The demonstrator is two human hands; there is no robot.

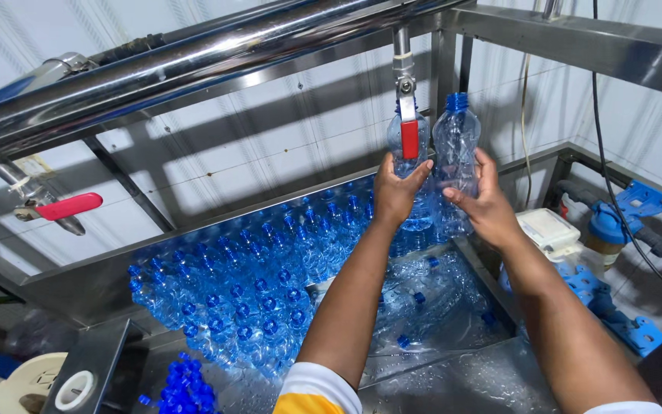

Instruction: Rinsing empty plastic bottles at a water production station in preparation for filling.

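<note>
Head view. At upper centre of the frame the left hand [397, 192] wraps around a clear plastic bottle [410, 165] held under a filling valve with a red lever [408, 123], which hangs from the long steel pipe [193, 57] crossing the upper left. Just to its right, the right hand [484, 201] closes its fingers around a second clear bottle with a blue threaded neck [454, 153], upright and beside the first; whether the two touch cannot be told. Below, in the centre left, rows of capped bottles with blue tops [254, 291] stand packed in a stainless steel trough [78, 291]; several bottles lie on their sides lower centre.

Risk, as a judgement: the thin, ribbed walls are glossy and flex easily, so a wet grip could let a bottle slip or buckle; a neck set off-centre under the spout would spill water onto the smooth, reflective steel.

A second red-handled valve [67, 205] sits at left.
</note>
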